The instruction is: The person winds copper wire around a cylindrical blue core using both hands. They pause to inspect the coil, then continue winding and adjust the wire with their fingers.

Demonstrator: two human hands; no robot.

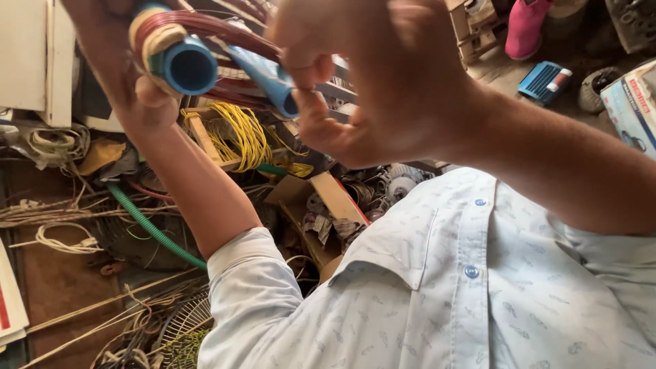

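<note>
Two blue plastic tubes up close to the camera, with a bundle of reddish-brown copper wire point(219, 31) looped across both of them. I'll place everything off that wire bundle.

At its left end sits the first blue tube point(183, 63), open mouth facing the camera, with a band of cream tape around it. The left hand point(126, 75) is wrapped around that tube from behind, grip closed on it, thumb pressing just under the mouth. One forearm runs down from there into a pale blue patterned shirt point(437, 287).

Just right of the bundle's middle is the second blue tube point(270, 78), angled down and to the right. The right hand point(372, 75) covers its far end; thumb and forefinger pinch near the tube's mouth where the wire passes, grip narrow and holding on. How much of the wire itself is between the fingers, can't tell.

Below the bundle: one tangle of yellow wire point(239, 133) lying in an open cardboard box point(328, 198), and one green hose point(147, 225) snaking down-left. Far right of the bundle, on the floor, one blue ribbed plastic part point(543, 80) and one pink boot point(525, 27).
</note>
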